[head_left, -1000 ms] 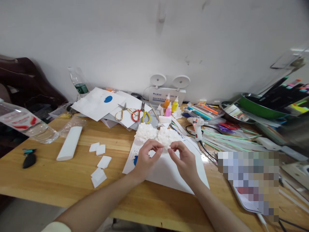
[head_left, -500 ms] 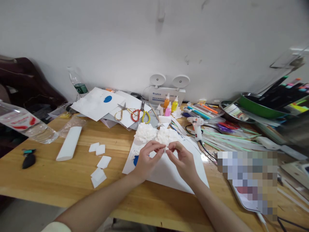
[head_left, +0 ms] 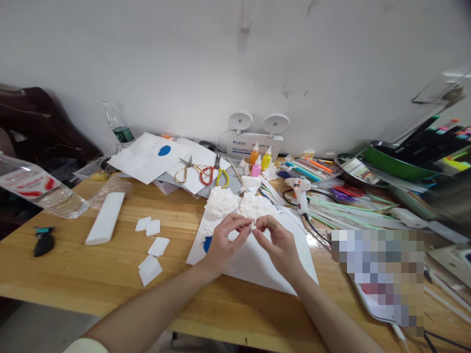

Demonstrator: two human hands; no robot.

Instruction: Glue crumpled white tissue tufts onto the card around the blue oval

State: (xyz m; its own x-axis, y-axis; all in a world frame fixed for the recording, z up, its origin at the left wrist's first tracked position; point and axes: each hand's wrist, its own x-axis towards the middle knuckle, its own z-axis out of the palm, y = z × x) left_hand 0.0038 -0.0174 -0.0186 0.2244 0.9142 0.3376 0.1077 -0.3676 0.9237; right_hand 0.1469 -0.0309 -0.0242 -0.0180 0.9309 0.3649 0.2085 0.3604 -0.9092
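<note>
Over a white sheet of paper (head_left: 257, 264) on the wooden table, my left hand (head_left: 225, 243) and my right hand (head_left: 278, 243) meet fingertip to fingertip. Both pinch a small white scrap (head_left: 252, 226) between thumb and fingers. Just behind the fingertips lie two fluffy white paper clusters (head_left: 239, 203). A blue spot (head_left: 207, 243) shows on the sheet beside my left wrist.
Small white paper squares (head_left: 152, 245) and a white tube (head_left: 106, 217) lie at left. Scissors (head_left: 204, 172), paint bottles (head_left: 260, 159), a glue gun (head_left: 300, 193), pens (head_left: 312, 169) and straws crowd the back and right. A plastic bottle (head_left: 33, 189) lies at far left.
My two hands have drawn slightly closer together, so the fingertips now meet on the scrap. Nothing else has moved.
</note>
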